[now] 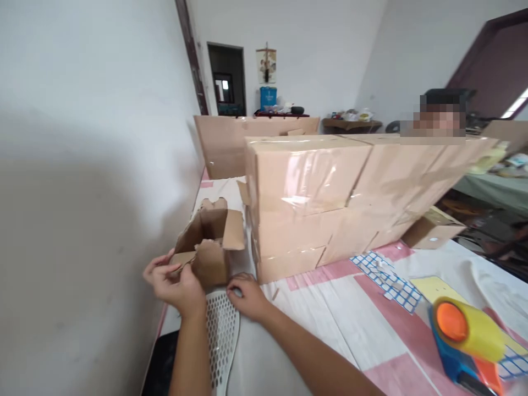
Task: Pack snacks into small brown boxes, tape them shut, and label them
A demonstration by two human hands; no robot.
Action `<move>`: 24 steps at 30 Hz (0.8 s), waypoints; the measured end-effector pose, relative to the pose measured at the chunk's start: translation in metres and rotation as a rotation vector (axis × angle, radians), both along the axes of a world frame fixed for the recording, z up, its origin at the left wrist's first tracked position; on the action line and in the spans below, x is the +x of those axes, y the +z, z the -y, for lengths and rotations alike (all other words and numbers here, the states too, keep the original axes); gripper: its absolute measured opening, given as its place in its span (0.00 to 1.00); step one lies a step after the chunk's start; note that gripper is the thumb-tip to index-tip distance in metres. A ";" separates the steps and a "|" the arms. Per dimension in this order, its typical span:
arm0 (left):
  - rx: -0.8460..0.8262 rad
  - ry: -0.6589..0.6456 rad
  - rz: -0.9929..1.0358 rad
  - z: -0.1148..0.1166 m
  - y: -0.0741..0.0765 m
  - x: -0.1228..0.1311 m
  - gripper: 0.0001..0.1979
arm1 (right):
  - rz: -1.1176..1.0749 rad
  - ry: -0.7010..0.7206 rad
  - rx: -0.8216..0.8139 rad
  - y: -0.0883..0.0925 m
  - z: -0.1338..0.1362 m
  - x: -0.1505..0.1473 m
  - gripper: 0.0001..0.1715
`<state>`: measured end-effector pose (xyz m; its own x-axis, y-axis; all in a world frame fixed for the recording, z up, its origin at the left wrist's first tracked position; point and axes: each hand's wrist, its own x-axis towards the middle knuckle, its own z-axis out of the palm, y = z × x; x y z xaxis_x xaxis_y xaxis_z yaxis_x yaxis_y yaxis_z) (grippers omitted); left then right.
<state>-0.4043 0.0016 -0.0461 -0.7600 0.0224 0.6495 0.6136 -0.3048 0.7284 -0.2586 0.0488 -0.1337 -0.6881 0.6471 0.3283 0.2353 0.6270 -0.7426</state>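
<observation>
A small open cardboard box [210,267] with torn, ragged flaps stands by the wall at the left. My left hand [175,280] grips its near left flap between thumb and fingers. Low at the box's near right corner, my right hand [246,294] rests on the table with its fingers curled in; whatever they hold, if anything, is hidden. Under my wrists lies a white perforated plastic piece [223,324]. Just right of the box rises a stack of taped cardboard boxes [301,192].
A yellow tape roll [480,327] sits on a blue and orange dispenser at the right. Nearer the stack lies a blue-and-white grid sheet [388,280]. An open box [433,228] stands at the stack's right end. Beyond the stack is a person [443,113]. The wall [82,220] closes the left side.
</observation>
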 end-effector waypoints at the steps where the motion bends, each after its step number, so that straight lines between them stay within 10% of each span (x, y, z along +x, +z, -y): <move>1: 0.016 0.017 -0.038 0.003 0.001 0.001 0.10 | -0.012 0.005 -0.006 0.001 0.000 0.000 0.05; 17: 0.030 0.044 -0.188 0.014 -0.023 -0.007 0.08 | 0.031 -0.001 -0.119 0.013 0.003 0.006 0.10; 24: -0.276 0.100 -0.288 0.008 -0.039 -0.011 0.15 | 0.070 0.043 -0.126 0.013 0.000 0.008 0.10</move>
